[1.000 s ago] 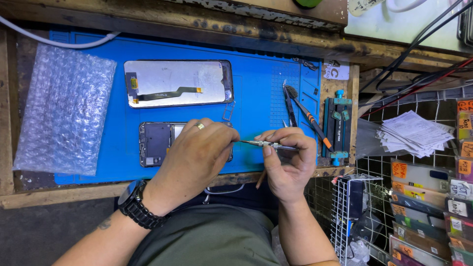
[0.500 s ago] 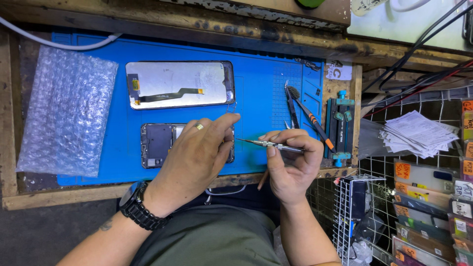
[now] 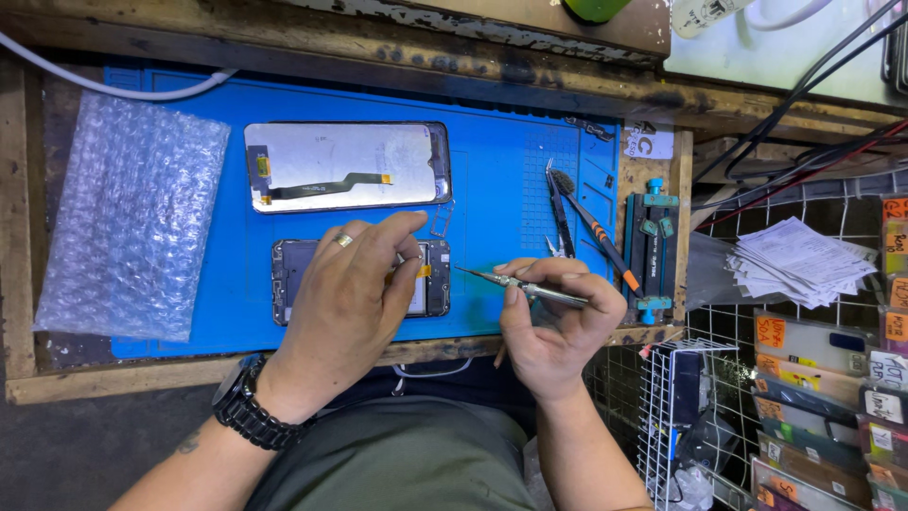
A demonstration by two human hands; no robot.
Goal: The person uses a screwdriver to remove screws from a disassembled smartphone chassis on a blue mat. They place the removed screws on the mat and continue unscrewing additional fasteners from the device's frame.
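Left hand (image 3: 355, 284) flat, right hand (image 3: 558, 322) pinched.

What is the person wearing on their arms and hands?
Both arms are bare, with no sleeves or gloves. The left hand has a ring on one finger, a chunky black watch on the wrist and a small dark tattoo on the forearm. The right hand wears nothing.

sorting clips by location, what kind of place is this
Most likely a phone repair bench. An opened phone lies on a blue work mat under the left hand, a detached screen panel lies above it, and the right hand holds a slim screwdriver.
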